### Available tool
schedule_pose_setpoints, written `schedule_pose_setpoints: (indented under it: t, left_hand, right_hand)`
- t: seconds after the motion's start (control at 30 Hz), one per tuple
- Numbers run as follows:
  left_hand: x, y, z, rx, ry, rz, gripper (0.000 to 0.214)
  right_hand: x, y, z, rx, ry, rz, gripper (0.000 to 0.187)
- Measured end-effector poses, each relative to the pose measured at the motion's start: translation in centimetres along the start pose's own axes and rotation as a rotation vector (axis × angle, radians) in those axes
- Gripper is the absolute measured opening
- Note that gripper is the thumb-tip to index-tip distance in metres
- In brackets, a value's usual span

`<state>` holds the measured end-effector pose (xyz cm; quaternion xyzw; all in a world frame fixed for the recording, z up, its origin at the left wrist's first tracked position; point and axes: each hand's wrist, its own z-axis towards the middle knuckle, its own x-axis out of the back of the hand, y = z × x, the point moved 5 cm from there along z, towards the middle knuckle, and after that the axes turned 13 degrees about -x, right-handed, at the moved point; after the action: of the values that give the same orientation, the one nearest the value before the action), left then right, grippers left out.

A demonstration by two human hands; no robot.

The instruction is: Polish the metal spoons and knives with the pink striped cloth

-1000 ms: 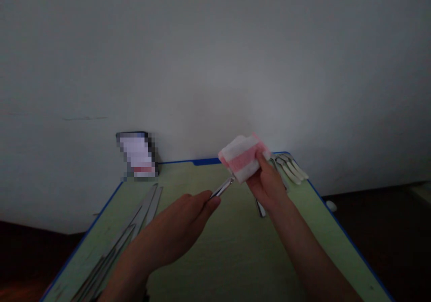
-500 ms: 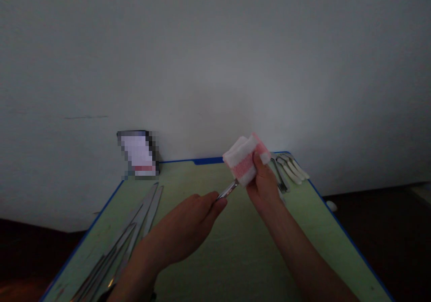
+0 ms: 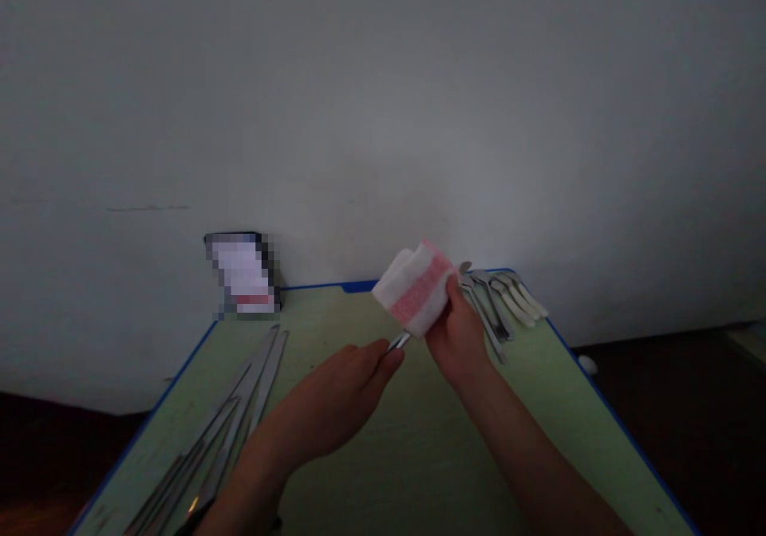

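Observation:
My left hand (image 3: 344,384) is closed around the shiny metal handle (image 3: 400,341) of a piece of cutlery. The far end of this piece is hidden inside a folded white cloth (image 3: 412,285) with pink stripes. My right hand (image 3: 459,330) grips the cloth, thumb on top, wrapping it about the cutlery. Both hands are held above the middle of the green table. Just beyond my right hand lie several metal spoons (image 3: 487,321), and beside them are some pieces with white handles (image 3: 522,305).
The green table (image 3: 419,456) has a blue edge and stands against a grey wall (image 3: 383,121). Several long, flat metal knives (image 3: 239,400) lie along its left side, partly under my left forearm. A blurred-out phone (image 3: 242,273) leans at the back left corner.
My right hand and the cloth have shifted left and slightly down along the cutlery, toward my left hand. Less of the metal shows between them, and more of the spoons behind is visible.

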<state>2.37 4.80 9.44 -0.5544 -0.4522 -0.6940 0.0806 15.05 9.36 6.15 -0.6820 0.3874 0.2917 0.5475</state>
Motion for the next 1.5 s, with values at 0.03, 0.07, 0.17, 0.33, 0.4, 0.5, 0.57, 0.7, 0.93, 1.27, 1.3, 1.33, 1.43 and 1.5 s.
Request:
schedule_pose_setpoints:
  t: [0.03, 0.07, 0.17, 0.33, 0.4, 0.5, 0.57, 0.7, 0.93, 1.27, 1.3, 1.33, 1.43, 1.5]
  left_hand:
    - [-0.1, 0.0, 0.0, -0.003, -0.005, 0.004, 0.047]
    - [-0.2, -0.1, 0.0, -0.002, -0.009, 0.011, 0.048]
    - [-0.4, -0.2, 0.0, 0.005, -0.02, 0.035, 0.048]
    - [-0.6, -0.3, 0.1, 0.024, -0.018, 0.029, 0.048]
    - [-0.7, -0.4, 0.1, 0.027, -0.024, 0.024, 0.049]
    - [-0.7, -0.5, 0.1, 0.018, -0.025, 0.022, 0.049]
    - [-0.7, -0.5, 0.1, 0.012, -0.023, 0.023, 0.049]
    - [-0.8, -0.3, 0.2, -0.001, -0.024, 0.015, 0.048]
    - [-0.5, 0.6, 0.2, -0.045, -0.046, -0.045, 0.04]
    - [-0.3, 0.2, -0.2, -0.04, -0.055, -0.015, 0.034]
    - [-0.3, 0.2, -0.2, -0.039, -0.045, -0.014, 0.034]
    - [-0.2, 0.1, -0.2, -0.036, -0.03, -0.009, 0.033]
    - [-0.1, -0.2, 0.0, -0.03, 0.008, 0.005, 0.033]
    - [-0.4, -0.7, 0.3, -0.034, 0.027, -0.007, 0.033]
  right_hand:
    - [0.4, 0.2, 0.2, 0.008, 0.037, -0.006, 0.026]
    - [0.7, 0.3, 0.4, 0.01, 0.056, -0.011, 0.026]
    - [1.0, 0.5, 0.5, -0.001, 0.068, -0.004, 0.028]
    - [0.2, 0.3, 0.1, -0.056, 0.016, 0.015, 0.031]
    - [-0.3, 0.3, -0.1, -0.051, -0.044, 0.0, 0.031]
    - [-0.2, 0.4, -0.1, -0.007, -0.032, -0.035, 0.027]
    - [0.2, 0.6, 0.0, 0.013, -0.002, -0.05, 0.024]
    - [1.2, 0.4, 0.8, -0.005, 0.032, -0.058, 0.024]
    - [2.6, -4.8, 1.2, 0.191, 0.085, -0.009, 0.021]
    - [2.4, -1.9, 0.8, 0.205, 0.203, -0.004, 0.032]
    - [2.3, -1.1, 0.6, 0.182, 0.208, -0.042, 0.033]
    - [2.1, -0.3, 0.5, 0.147, 0.208, -0.081, 0.034]
    - [1.9, 1.2, 0.2, 0.046, 0.209, -0.156, 0.037]
    - [2.0, 1.4, 0.2, 0.028, 0.199, -0.164, 0.037]
